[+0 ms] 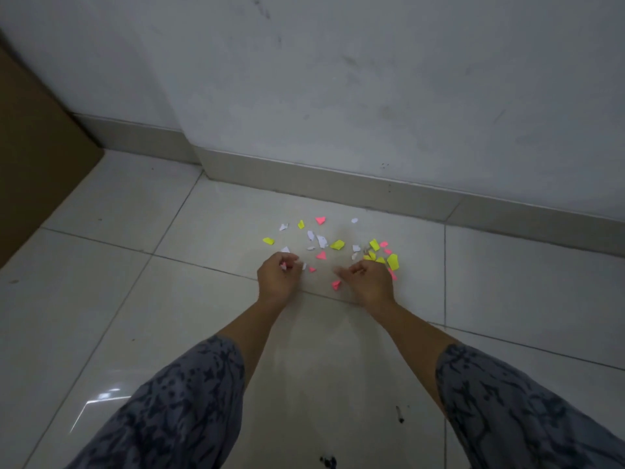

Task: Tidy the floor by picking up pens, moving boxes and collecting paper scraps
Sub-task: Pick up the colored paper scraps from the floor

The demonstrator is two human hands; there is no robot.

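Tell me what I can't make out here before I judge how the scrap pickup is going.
Head view only:
- Left hand: fingers curled around a pinkish-white bit; how many scraps it holds is hidden by the fingers.
- Right hand: curled fingers hide whether it holds anything.
- Scraps beside the right hand overlap, too small to count.
- Cardboard box: cut off by the left edge.
- Pens: none in frame.

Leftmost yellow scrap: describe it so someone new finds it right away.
Start at the wall corner jutting onto the tiled floor, then drop to the paper scraps scattered in front of it. The leftmost yellow scrap lies flat at the scatter's left edge, just beyond the left hand, apart from the other yellow bits, which lie further right.
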